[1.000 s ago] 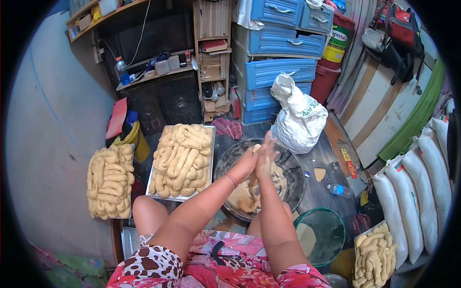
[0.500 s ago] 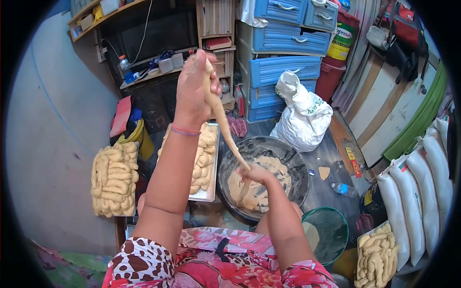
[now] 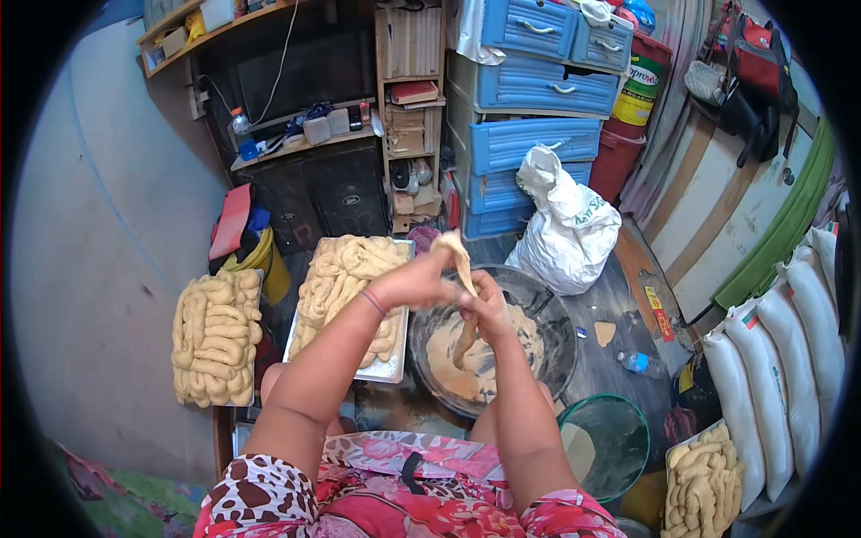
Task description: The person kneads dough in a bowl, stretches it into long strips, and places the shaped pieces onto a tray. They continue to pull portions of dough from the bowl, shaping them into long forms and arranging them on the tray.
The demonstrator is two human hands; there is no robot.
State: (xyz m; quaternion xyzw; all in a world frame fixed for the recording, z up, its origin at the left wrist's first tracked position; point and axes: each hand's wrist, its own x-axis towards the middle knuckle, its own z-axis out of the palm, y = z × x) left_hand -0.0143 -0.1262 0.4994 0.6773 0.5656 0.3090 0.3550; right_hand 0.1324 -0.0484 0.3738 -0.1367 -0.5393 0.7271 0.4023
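A strip of dough [image 3: 459, 260] is held between my two hands above a large black basin [image 3: 560, 336]. My left hand [image 3: 421, 280] grips its upper part, which loops over the fingers. Close beside it, my right hand [image 3: 487, 308] is closed on the dough lower down, and a tail hangs below toward the pale flour [image 3: 502, 351] in the basin. Left of the basin, a metal tray [image 3: 381, 369] holds piled dough twists [image 3: 345, 285].
Another tray of dough twists [image 3: 215, 336] stands far left, and one [image 3: 704, 480] lower right. Near the basin are a green tub [image 3: 628, 448], a white sack [image 3: 569, 233] and a water bottle [image 3: 641, 363]. Blue drawers [image 3: 534, 143] stand behind; filled white sacks [image 3: 762, 386] line the right.
My left hand has dropped from high up to near my right hand. The dough, stretched long before, is now folded and bunched between them. My right hand has risen slightly.
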